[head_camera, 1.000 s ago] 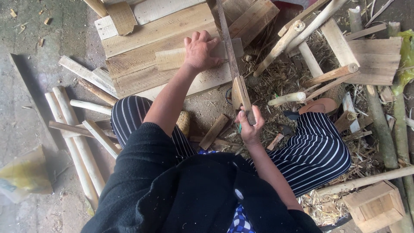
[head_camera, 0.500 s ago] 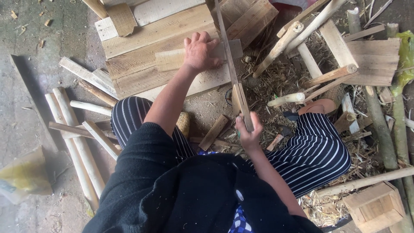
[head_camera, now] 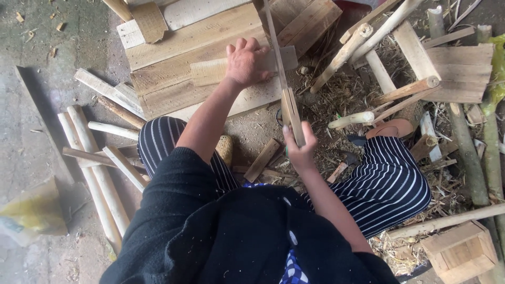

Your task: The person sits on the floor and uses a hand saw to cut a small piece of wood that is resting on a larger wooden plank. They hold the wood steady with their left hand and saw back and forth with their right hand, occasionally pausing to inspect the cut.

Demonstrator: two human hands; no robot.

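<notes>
Two hands: both yours, both busy, well apart from each other.
Left hand: your left hand (head_camera: 245,62) lies palm down, fingers spread, on a short pale wooden slat (head_camera: 210,71); it presses flat on the piece rather than curling round it.
Why it lies so: to my eye, the flat press pins the slat so it cannot slide or turn.
Slat position: it lies crosswise on a rough platform of pale wooden planks (head_camera: 173,47) resting on the floor in front of your knees.
Right hand: your right hand (head_camera: 301,148) is clamped round the wooden handle of a long thin-bladed saw (head_camera: 279,63), thumb side up.
Saw position: the blade runs away from you, past the right side of your left hand, and crosses the slat's end near the planks' edge.
Why it is held so: the blade looks set on edge beside your fingers, which I judge keeps the cut close to the pinned spot.
Arm pose: your left arm reaches straight forward, elbow nearly extended; your right arm is bent, wrist low between your knees.
Body: you sit low, legs in dark striped trousers (head_camera: 389,184) spread either side of the work.
Around you: round pale wooden poles (head_camera: 92,158) lie on the floor at left; a small wooden box (head_camera: 457,251) stands at lower right amid shavings.
</notes>
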